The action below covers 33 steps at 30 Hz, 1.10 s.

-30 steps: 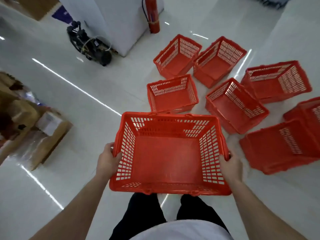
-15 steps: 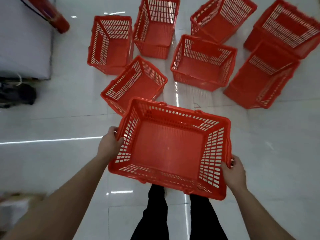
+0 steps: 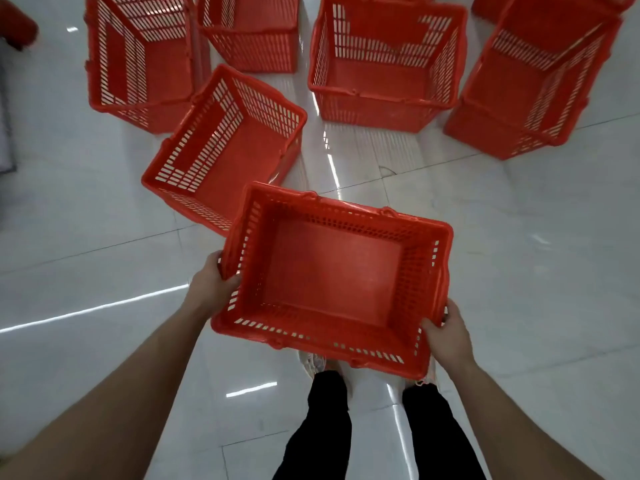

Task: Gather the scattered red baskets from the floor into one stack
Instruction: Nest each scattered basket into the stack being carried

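Observation:
I hold an empty red basket over the white floor, just above my feet. My left hand grips its left rim and my right hand grips its right rim near the front corner. Its far left corner overlaps a tilted red basket on the floor. Beyond that, several more red baskets stand on the floor: one at the left, one at the top middle, one in the centre and one at the right.
The glossy white tiled floor stretches to the right and left of me. My legs in black trousers are below the held basket. A red object shows at the top left edge.
I have stepped closer to the baskets on the floor and lowered the held basket. The view has tilted down, and the floor baskets now fill the top of the frame.

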Tool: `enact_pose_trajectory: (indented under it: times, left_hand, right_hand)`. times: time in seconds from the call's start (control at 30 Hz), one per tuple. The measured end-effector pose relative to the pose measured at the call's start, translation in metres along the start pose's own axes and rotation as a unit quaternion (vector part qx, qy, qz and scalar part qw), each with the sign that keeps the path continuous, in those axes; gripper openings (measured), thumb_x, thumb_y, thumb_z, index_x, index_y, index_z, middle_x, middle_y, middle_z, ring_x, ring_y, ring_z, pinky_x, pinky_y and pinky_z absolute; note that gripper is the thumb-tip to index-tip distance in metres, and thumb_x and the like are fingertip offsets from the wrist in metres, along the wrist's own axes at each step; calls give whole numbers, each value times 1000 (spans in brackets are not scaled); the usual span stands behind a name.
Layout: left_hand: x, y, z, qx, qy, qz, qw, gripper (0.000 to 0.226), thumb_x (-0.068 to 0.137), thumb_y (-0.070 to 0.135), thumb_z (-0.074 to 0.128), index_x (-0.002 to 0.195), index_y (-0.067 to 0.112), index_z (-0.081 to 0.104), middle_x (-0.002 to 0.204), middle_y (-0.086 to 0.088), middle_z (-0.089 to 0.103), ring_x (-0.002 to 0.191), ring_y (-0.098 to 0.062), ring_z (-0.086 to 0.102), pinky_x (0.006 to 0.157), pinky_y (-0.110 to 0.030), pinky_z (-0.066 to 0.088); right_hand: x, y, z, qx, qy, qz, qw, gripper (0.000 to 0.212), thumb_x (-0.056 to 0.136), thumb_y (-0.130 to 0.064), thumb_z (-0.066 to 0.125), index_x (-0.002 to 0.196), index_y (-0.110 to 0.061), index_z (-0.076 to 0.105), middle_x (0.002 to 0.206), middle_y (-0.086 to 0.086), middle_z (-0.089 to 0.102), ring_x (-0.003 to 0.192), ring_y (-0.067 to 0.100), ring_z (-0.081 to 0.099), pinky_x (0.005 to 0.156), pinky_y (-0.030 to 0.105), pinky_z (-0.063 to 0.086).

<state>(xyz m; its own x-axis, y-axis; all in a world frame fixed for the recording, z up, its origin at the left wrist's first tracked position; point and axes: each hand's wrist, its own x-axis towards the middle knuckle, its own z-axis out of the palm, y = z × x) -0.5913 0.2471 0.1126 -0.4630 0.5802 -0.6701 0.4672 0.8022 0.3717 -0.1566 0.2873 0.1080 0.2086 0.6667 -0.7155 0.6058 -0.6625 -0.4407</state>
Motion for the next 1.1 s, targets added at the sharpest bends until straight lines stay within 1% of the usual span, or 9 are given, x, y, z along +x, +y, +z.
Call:
enact_pose_trajectory:
  times: [0.07, 0.13, 0.2, 0.27, 0.43, 0.57, 0.73, 0.9, 1.1]
  left_hand:
    - [-7, 1, 5, 30, -7, -20, 999, 82, 88, 37, 69, 154, 13, 25, 143, -11, 53, 120, -35, 57, 96, -49, 47]
    - [-29, 15, 5, 62, 1, -22, 998, 87, 88, 40, 70, 155, 10, 24, 151, -13, 44, 130, -35, 49, 102, -48, 43]
    - [-61, 45, 0, 72, -5, 9, 997, 78, 87, 38, 70, 150, 10, 35, 146, -14, 49, 124, -34, 54, 94, -44, 47]
    - [-102, 87, -6, 75, -26, 47, 996, 64, 85, 38, 69, 140, 11, 48, 134, -13, 59, 112, -31, 60, 86, -38, 47]
    - [-215, 224, -15, 163, -37, 143, 975, 72, 85, 48, 64, 144, 11, 46, 141, -11, 52, 126, -28, 51, 101, -39, 41]
    - [-303, 337, -6, 209, -26, 238, 948, 69, 80, 56, 58, 139, 23, 50, 137, -6, 55, 123, -27, 54, 98, -44, 46]
    - [-380, 450, 29, 262, -7, 299, 918, 72, 84, 57, 60, 144, 20, 45, 143, -7, 49, 126, -30, 50, 99, -43, 43]
    - [-422, 530, 53, 290, 12, 329, 899, 76, 85, 60, 57, 147, 20, 43, 149, -4, 46, 129, -26, 49, 102, -41, 39]
    - [-422, 609, 60, 291, 19, 326, 899, 70, 85, 58, 58, 143, 21, 44, 140, -5, 51, 121, -27, 54, 98, -49, 48]
  right_hand:
    - [1, -2, -4, -37, -23, 1, 999, 57, 86, -18, 68, 139, -17, 47, 119, 6, 66, 99, 26, 64, 84, 35, 47]
    - [-7, -14, -21, -81, -33, 1, 996, 65, 87, -25, 69, 145, -10, 43, 131, 14, 62, 113, 29, 62, 91, 35, 45]
    - [-23, -33, -52, -120, -42, -14, 992, 71, 87, -30, 69, 148, -6, 41, 138, 18, 55, 123, 31, 56, 97, 35, 42]
    - [-43, -55, -98, -155, -37, -35, 987, 66, 87, -31, 69, 144, -7, 46, 139, 18, 54, 123, 32, 55, 98, 35, 42]
    - [-102, -98, -240, -259, 0, -90, 962, 66, 88, -40, 63, 146, -16, 43, 141, 13, 49, 126, 34, 49, 99, 41, 46]
    - [-143, -110, -347, -320, 31, -130, 938, 67, 88, -46, 60, 147, -21, 40, 141, 9, 47, 127, 31, 47, 95, 41, 45]
    - [-168, -86, -469, -348, 68, -127, 926, 65, 86, -48, 58, 143, -21, 43, 135, 8, 49, 123, 31, 48, 92, 40, 43]
    - [-164, -78, -576, -320, 107, -112, 935, 64, 87, -46, 57, 144, -19, 42, 137, 10, 47, 124, 32, 47, 96, 41, 42]
    - [-133, -94, -656, -302, 128, -110, 938, 64, 88, -43, 57, 145, -17, 41, 139, 11, 46, 125, 33, 46, 95, 41, 43]
